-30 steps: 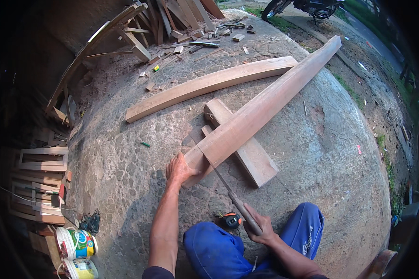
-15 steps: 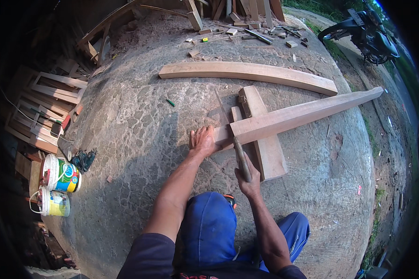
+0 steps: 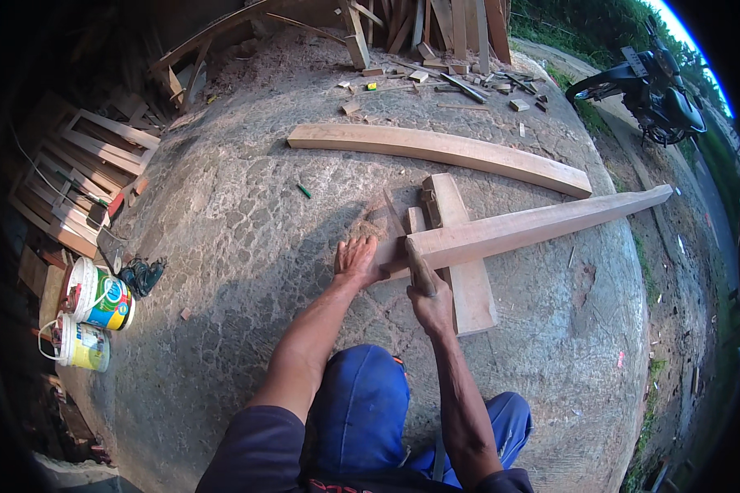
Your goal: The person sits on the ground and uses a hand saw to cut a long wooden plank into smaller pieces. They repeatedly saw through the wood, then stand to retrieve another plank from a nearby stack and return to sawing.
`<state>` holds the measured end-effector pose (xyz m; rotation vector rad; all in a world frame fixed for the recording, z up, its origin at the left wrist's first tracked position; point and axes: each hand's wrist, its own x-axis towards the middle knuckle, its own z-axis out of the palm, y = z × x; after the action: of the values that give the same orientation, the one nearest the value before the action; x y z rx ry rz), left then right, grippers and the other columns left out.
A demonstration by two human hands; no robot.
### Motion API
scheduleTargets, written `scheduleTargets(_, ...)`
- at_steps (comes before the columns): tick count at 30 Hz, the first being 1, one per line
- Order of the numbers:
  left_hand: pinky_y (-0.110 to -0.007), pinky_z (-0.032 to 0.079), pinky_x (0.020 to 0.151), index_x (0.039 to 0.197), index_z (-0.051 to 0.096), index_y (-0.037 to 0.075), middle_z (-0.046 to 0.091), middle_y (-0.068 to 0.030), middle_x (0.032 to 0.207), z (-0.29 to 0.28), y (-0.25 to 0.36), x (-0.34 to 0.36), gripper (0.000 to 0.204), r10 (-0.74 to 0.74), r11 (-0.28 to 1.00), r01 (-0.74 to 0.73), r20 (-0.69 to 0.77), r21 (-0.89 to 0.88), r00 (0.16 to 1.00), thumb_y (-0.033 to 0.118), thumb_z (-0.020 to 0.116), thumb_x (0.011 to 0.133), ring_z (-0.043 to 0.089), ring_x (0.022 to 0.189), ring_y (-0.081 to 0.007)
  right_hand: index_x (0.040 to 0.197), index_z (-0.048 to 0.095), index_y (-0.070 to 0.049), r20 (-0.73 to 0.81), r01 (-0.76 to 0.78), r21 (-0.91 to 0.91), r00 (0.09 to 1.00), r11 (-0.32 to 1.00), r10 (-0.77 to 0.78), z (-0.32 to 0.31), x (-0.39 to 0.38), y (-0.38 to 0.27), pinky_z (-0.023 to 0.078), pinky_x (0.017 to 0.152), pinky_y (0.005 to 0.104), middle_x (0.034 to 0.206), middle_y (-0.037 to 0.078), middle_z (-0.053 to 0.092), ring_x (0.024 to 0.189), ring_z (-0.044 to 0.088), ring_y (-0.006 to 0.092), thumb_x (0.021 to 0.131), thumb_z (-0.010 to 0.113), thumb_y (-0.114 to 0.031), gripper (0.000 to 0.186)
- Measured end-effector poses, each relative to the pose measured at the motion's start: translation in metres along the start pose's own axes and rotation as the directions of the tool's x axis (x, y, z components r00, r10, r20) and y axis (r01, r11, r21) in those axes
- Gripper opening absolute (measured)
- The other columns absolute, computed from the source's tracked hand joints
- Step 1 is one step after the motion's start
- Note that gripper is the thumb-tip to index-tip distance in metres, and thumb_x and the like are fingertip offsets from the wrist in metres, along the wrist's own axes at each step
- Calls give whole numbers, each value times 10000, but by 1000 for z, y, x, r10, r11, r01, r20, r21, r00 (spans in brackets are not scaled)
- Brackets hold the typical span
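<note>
a person's right hand (image 3: 433,304) clamps its fingers around a handsaw (image 3: 419,264) as the left hand (image 3: 356,260), its grip impossible to tell, touches the end of a long beam (image 3: 534,224) lying across a wooden block (image 3: 471,301) on concrete (image 3: 559,370), a second beam (image 3: 440,148) beyond.

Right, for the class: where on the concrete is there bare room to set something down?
Mostly bare: concrete between buckets and left arm, and right of the support block, this side of the long beam. Crowded: offcuts beyond the far beam, and around saw and hands.
</note>
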<state>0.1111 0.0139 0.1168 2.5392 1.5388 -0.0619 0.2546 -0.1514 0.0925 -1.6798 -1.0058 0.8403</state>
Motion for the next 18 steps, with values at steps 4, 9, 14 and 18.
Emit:
scheduleTargets(4, -473, 401, 1069, 1283, 590, 60, 661, -140, 1259, 6, -7, 8, 824, 2, 1000, -2, 13, -5, 1000, 508, 917, 675, 588, 1255, -305, 1523, 508, -19, -72, 156, -93, 984, 983, -163, -55, -179, 9, 546, 947, 347, 1231, 177, 747, 1059, 738, 205, 801, 733, -33, 756)
scheduleTargets(9, -470, 402, 1077, 1315, 577, 62, 656, -135, 1266, 13, -7, 12, 813, 20, 999, -18, -37, 35, 999, 494, 903, 707, 582, 1262, -296, 1504, 511, 21, -37, 95, -30, 995, 995, -96, -71, -229, -2, 564, 904, 334, 1226, 184, 749, 993, 759, 188, 784, 704, -8, 746)
scheduleTargets(14, -477, 390, 1093, 1329, 552, 69, 631, -123, 1325, 9, 1, -1, 889, -1, 1000, 2, -31, 6, 1000, 533, 922, 666, 559, 1299, -300, 1492, 551, -100, -48, 97, -151, 993, 984, -105, 5, 8, -18, 547, 892, 425, 1051, 314, 711, 1029, 732, 410, 823, 657, -109, 678)
scheduleTargets(18, -484, 388, 1105, 1299, 563, 70, 624, -129, 1351, 6, -5, 12, 894, -17, 1000, 18, 49, -17, 999, 526, 927, 622, 553, 1315, -293, 1503, 538, -58, -68, 120, -6, 990, 993, -120, -31, -94, -5, 553, 931, 374, 1189, 240, 732, 1072, 745, 299, 823, 675, -52, 694)
